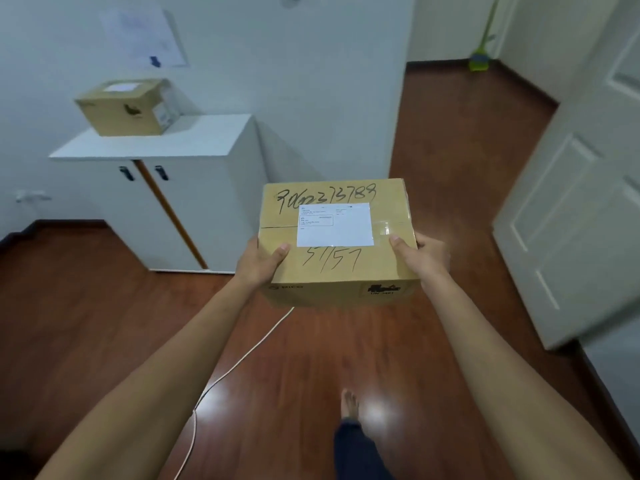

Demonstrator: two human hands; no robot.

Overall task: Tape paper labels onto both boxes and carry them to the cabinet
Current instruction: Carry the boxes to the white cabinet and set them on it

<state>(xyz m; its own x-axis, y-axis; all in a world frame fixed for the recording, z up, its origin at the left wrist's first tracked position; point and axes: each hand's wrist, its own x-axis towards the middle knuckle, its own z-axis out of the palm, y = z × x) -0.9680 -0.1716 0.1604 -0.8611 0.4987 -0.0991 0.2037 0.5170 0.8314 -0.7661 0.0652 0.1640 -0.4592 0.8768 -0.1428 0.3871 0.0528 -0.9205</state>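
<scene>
I carry a brown cardboard box [346,268] in mid-air above the wooden floor, with handwritten numbers on top and a white paper label [335,224] taped across its lid. My left hand [259,261] grips its left side with the thumb on top. My right hand [420,256] grips the right side the same way. A second brown box [121,110] with a white label on top stands on the white cabinet [194,140] at the left, against the wall.
An open white door [571,209] stands at the right. A white cable [239,362] runs across the wooden floor below the box. My bare foot [349,405] steps forward. A green broom [479,57] leans in the far corner, and a whiteboard [145,36] hangs above the cabinet.
</scene>
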